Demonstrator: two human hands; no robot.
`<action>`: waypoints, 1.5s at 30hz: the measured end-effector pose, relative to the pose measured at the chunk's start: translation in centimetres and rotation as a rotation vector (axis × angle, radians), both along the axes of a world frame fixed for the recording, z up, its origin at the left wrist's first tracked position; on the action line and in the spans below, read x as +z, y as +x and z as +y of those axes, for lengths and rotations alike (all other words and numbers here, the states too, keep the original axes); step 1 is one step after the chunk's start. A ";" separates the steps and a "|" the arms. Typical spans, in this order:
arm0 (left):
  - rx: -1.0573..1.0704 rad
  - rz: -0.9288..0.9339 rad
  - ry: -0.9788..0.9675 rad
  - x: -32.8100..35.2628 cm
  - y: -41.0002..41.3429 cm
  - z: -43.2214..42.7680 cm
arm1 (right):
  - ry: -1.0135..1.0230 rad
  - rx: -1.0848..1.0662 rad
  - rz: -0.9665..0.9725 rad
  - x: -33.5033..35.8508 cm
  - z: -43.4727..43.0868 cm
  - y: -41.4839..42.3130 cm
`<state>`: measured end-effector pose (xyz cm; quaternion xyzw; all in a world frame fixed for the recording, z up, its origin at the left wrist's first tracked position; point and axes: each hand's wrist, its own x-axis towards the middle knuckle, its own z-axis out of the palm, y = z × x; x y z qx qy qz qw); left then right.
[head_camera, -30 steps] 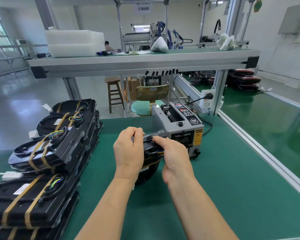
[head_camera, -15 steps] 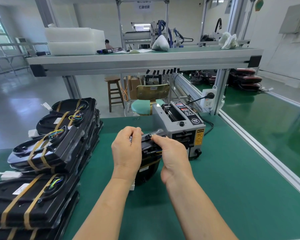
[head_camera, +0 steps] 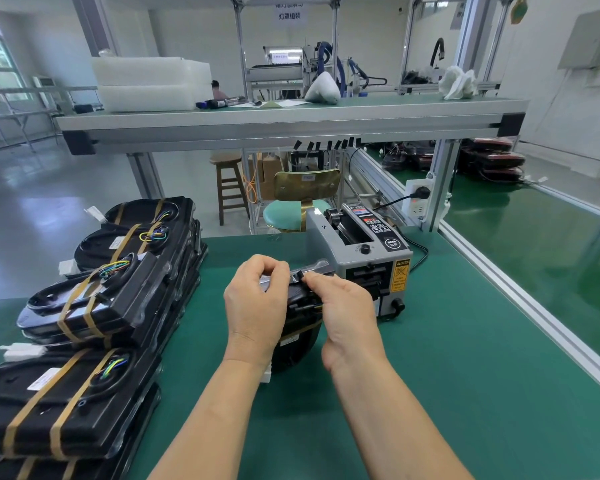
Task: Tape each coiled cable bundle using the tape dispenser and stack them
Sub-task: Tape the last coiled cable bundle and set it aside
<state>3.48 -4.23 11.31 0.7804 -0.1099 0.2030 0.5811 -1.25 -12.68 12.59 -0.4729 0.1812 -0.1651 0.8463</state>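
In the middle of the frame, a black cable bundle stands on its edge on the green table. It is just in front of the tape dispenser. The left hand curls its fingers over the top of the bundle and holds it tight. The right hand pinches the same top edge with its thumb and first finger. One brown band of tape already goes around the lower part of the bundle. I think the hands are pressing or fixing something at the top, maybe a second strip, but the fingers hide it and I cannot tell. This looks like the taping step, not the stacking step. Next, the bundle most likely needs its tape rubbed down flat. Then it has to be tipped over and laid on the stacks of taped bundles at the left of the frame. Those stacks are tall and sit close to the left edge of the table, so the new one should be set down flat and straight. There is open green table at the lower right. A metal rail runs along the right side, well apart from the hands. A long shelf crosses the upper part of the frame, beyond the dispenser.
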 end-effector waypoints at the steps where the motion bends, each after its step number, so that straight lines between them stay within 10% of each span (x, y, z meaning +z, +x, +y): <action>1: 0.001 -0.005 0.004 0.0 0.0 0.0 | 0.005 0.001 0.002 0.0 0.0 0.0; 25: -0.117 0.162 0.023 0.5 2.0 1.7 | -0.222 -0.157 -0.093 -2.7 -0.6 1.9; 32: -0.138 0.142 0.330 1.8 2.9 2.2 | -0.267 -0.198 -0.092 -2.7 0.1 2.1; 38: -0.022 -0.044 0.983 3.6 3.0 1.0 | -0.215 -0.176 -0.104 -2.9 0.0 2.1; 45: -0.224 -0.036 1.045 4.3 3.1 1.3 | 0.037 -0.307 0.063 -5.0 -4.6 2.4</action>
